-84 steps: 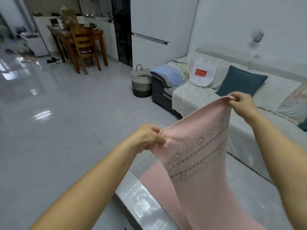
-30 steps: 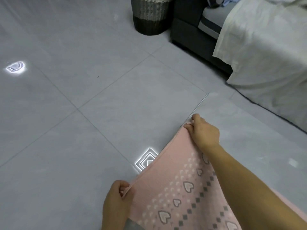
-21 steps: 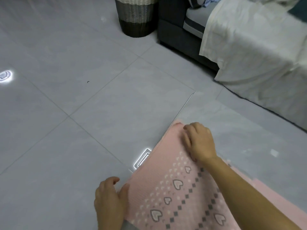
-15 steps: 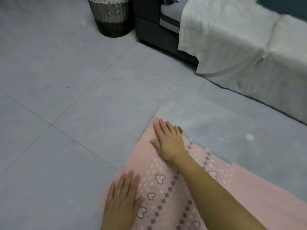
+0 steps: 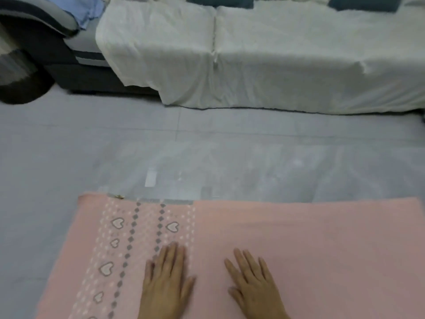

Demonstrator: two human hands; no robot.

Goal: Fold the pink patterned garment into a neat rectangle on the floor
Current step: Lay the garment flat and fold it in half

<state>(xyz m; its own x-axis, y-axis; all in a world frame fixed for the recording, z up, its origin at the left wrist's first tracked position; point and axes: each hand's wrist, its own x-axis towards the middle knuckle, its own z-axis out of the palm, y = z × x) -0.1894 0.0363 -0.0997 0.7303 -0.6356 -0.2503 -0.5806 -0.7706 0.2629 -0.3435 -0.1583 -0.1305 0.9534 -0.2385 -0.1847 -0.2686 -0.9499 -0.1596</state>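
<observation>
Both of your hands lie flat on the pink patterned garment (image 5: 287, 245), which is spread on the grey tiled floor (image 5: 69, 146) across the lower part of the frame. Your left hand (image 5: 166, 286) sits palm down at the lower centre, its fingers (image 5: 171, 256) straight and released, their tips reaching the edge of the patterned band. Your right hand (image 5: 255, 286) rests just beside it, to the right, on the plain pink part, fingers likewise spread and gripping nothing.

You can see the garment's far edge running nearly level across the frame, with its left corner at the lower left. A band of white hearts, pale dots and grey diamonds runs down its left portion; the rest is plain pink.

Beyond a strip of bare floor, a sofa (image 5: 69, 72) with a dark base fills the top of the frame, draped in a white cover (image 5: 276, 61). A blue cloth (image 5: 85, 8) lies on its left end, and dark cushions (image 5: 218, 1) show at the top edge. At the far left, a woven basket (image 5: 18, 77) stands on the floor beside the sofa; its contents are out of view.
</observation>
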